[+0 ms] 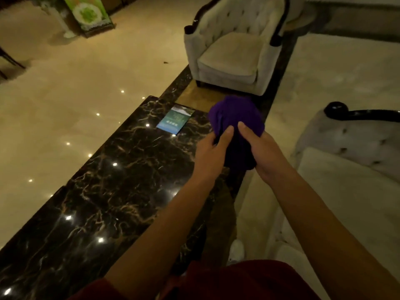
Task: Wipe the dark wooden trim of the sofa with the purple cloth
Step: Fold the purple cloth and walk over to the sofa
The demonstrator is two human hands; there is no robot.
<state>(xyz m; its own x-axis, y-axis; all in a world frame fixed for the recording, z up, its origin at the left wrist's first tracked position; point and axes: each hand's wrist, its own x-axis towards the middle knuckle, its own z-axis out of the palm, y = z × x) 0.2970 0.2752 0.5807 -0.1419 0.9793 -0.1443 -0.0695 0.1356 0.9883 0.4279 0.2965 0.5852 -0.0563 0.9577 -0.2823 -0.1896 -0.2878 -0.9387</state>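
Two hands gripping bunched purple cloth [236, 131], left hand [211, 152], right hand [265, 153], above marble table [104, 191]

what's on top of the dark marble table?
On the marble table: one blue-green card lying flat near its far end. Both hands, left and right, hold the purple cloth above its far right corner, hiding that part.

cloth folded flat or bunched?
Bunched: the purple cloth is a rounded wad gripped between left hand and right hand.
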